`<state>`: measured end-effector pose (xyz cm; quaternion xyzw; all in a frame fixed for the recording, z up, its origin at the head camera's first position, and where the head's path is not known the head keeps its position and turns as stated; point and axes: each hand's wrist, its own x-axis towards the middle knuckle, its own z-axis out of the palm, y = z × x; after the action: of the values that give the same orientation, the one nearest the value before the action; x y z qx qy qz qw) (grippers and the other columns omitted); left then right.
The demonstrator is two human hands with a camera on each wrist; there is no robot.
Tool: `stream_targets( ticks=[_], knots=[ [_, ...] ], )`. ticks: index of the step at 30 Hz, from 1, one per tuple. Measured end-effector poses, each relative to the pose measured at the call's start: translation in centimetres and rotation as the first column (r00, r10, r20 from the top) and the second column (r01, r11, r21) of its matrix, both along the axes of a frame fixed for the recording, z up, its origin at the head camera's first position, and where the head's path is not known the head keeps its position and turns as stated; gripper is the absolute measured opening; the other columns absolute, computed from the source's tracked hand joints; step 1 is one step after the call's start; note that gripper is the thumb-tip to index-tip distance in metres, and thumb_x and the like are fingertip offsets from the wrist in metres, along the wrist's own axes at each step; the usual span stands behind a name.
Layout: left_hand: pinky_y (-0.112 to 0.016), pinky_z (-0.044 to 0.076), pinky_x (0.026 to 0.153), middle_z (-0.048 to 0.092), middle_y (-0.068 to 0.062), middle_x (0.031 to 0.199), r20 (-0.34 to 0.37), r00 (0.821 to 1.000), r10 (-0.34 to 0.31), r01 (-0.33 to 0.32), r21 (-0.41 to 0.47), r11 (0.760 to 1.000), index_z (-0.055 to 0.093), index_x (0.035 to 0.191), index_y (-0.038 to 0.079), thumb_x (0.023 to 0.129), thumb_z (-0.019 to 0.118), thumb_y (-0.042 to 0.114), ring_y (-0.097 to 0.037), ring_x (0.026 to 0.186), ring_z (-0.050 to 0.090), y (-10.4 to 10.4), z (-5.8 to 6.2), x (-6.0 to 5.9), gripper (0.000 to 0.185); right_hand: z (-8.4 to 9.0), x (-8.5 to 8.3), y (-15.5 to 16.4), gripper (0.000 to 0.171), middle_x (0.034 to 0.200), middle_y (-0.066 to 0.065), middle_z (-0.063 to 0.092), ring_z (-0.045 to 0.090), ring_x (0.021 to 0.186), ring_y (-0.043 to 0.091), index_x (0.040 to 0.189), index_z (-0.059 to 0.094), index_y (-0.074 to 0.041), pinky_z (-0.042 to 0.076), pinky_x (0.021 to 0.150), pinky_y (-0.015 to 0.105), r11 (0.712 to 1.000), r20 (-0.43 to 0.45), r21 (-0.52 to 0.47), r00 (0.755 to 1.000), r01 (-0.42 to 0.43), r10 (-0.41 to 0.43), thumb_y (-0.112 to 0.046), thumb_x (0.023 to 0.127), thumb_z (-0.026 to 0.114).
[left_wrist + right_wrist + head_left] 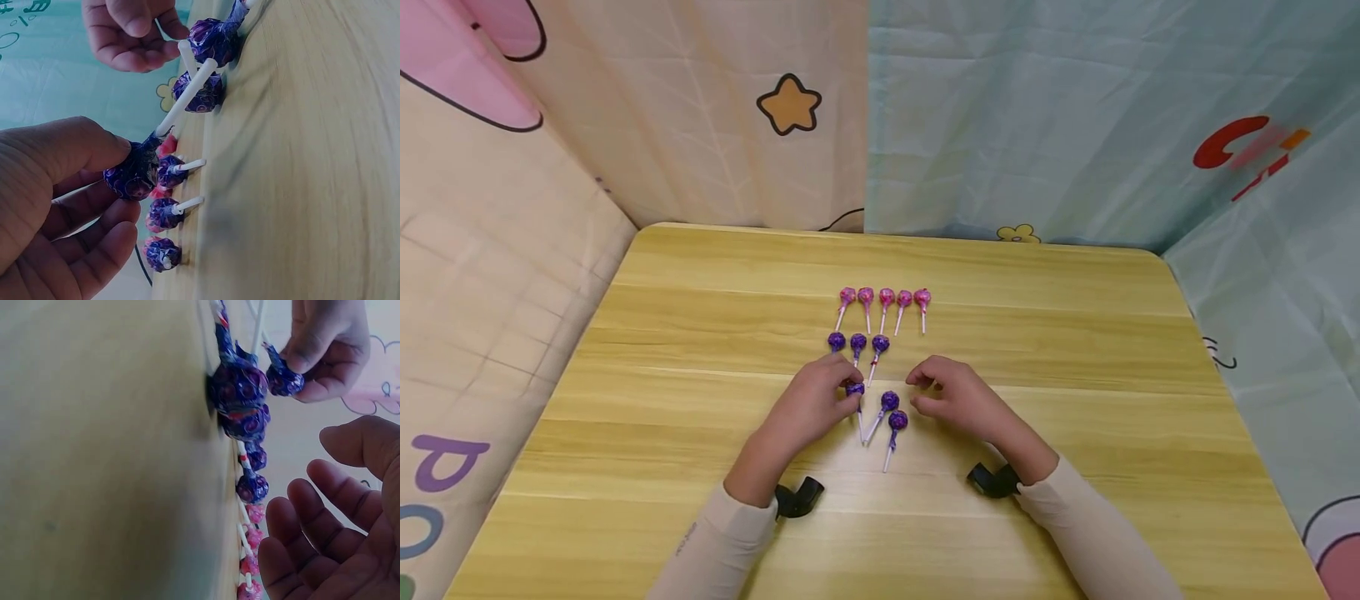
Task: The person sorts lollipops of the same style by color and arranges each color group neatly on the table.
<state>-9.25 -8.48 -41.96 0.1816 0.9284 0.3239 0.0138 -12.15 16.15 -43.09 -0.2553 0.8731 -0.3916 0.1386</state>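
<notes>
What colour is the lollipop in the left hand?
Purple wrapper, white stick: the lollipop in the left hand, clearest in the left wrist view.

Purple lollipop pinched in left hand, right hand slack.

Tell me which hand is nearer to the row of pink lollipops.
Neither plainly; both sit short of the pink lollipops. The left hand pinches a purple lollipop below the row's left end; the right hand hovers empty below its right end.
</notes>
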Motion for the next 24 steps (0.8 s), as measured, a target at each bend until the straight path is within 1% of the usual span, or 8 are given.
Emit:
stream_targets(
  ticks=[4, 9, 14, 19, 22, 24],
  knots=[
    [-0.032, 0.051, 0.074, 0.063, 0.002, 0.093, -0.012, 1.0, -0.012, 0.012, -0.004, 1.0, 0.073, 0.095, 0.007, 0.083, 0.075, 0.005, -0.018, 0.083, 0.06, -0.2, 0.2, 0.1, 0.012, -0.2, 0.7, 0.0, 0.016, 0.099, 0.003, 0.066, 0.06, 0.091, 0.021, 0.103, 0.069, -0.006, 0.051, 0.084, 0.039, 0.999, -0.018, 0.004, 0.999, -0.043, 0.043, -0.01, 0.088, 0.072],
    [-0.033, 0.051, 0.075, 0.063, 0.001, 0.093, -0.05, 0.998, -0.033, 0.032, -0.021, 0.999, 0.072, 0.095, 0.007, 0.084, 0.075, 0.005, -0.02, 0.083, 0.061, -0.3, 0.6, -0.4, 0.012, -0.3, 1.2, -0.2, 0.018, 0.1, 0.004, 0.066, 0.059, 0.091, 0.021, 0.105, 0.069, -0.007, 0.05, 0.085, 0.041, 0.998, 0.006, 0.02, 0.998, -0.056, 0.056, -0.011, 0.087, 0.072],
    [-0.033, 0.051, 0.074, 0.063, 0.0, 0.092, -0.057, 0.996, -0.074, 0.072, -0.035, 0.997, 0.072, 0.096, 0.007, 0.085, 0.075, 0.007, -0.021, 0.083, 0.061, -0.1, 1.0, -1.3, 0.012, -0.4, 1.5, -0.1, 0.018, 0.103, 0.003, 0.067, 0.06, 0.093, 0.02, 0.105, 0.069, -0.007, 0.049, 0.088, 0.04, 0.997, 0.015, 0.027, 0.998, -0.066, 0.066, -0.011, 0.088, 0.071],
    [-0.033, 0.051, 0.077, 0.065, 0.0, 0.092, -0.073, 0.99, -0.122, 0.118, -0.052, 0.992, 0.073, 0.096, 0.007, 0.085, 0.075, 0.009, -0.018, 0.085, 0.061, 0.3, 1.4, -2.4, 0.011, -0.6, 1.9, -0.3, 0.017, 0.103, 0.001, 0.066, 0.059, 0.093, 0.017, 0.104, 0.068, -0.009, 0.049, 0.087, 0.037, 0.996, -0.016, 0.029, 0.997, -0.081, 0.081, -0.012, 0.088, 0.073],
    [-0.032, 0.051, 0.078, 0.064, 0.0, 0.092, -0.055, 0.987, -0.152, 0.15, -0.036, 0.988, 0.073, 0.096, 0.007, 0.086, 0.075, 0.01, -0.019, 0.086, 0.061, 0.5, 1.5, -3.2, 0.01, -0.6, 2.1, -0.4, 0.018, 0.103, 0.001, 0.066, 0.059, 0.094, 0.016, 0.104, 0.067, -0.009, 0.049, 0.088, 0.037, 0.996, -0.031, 0.037, 0.997, -0.076, 0.077, -0.013, 0.088, 0.074],
    [-0.031, 0.051, 0.077, 0.064, 0.0, 0.092, -0.03, 0.985, -0.173, 0.172, -0.012, 0.985, 0.073, 0.097, 0.007, 0.087, 0.074, 0.01, -0.019, 0.086, 0.061, 0.5, 1.5, -3.7, 0.01, -0.6, 2.2, -0.4, 0.018, 0.102, 0.001, 0.066, 0.059, 0.094, 0.016, 0.104, 0.067, -0.009, 0.049, 0.089, 0.038, 0.996, -0.043, 0.046, 0.996, -0.074, 0.076, -0.014, 0.088, 0.075]
  ],
)
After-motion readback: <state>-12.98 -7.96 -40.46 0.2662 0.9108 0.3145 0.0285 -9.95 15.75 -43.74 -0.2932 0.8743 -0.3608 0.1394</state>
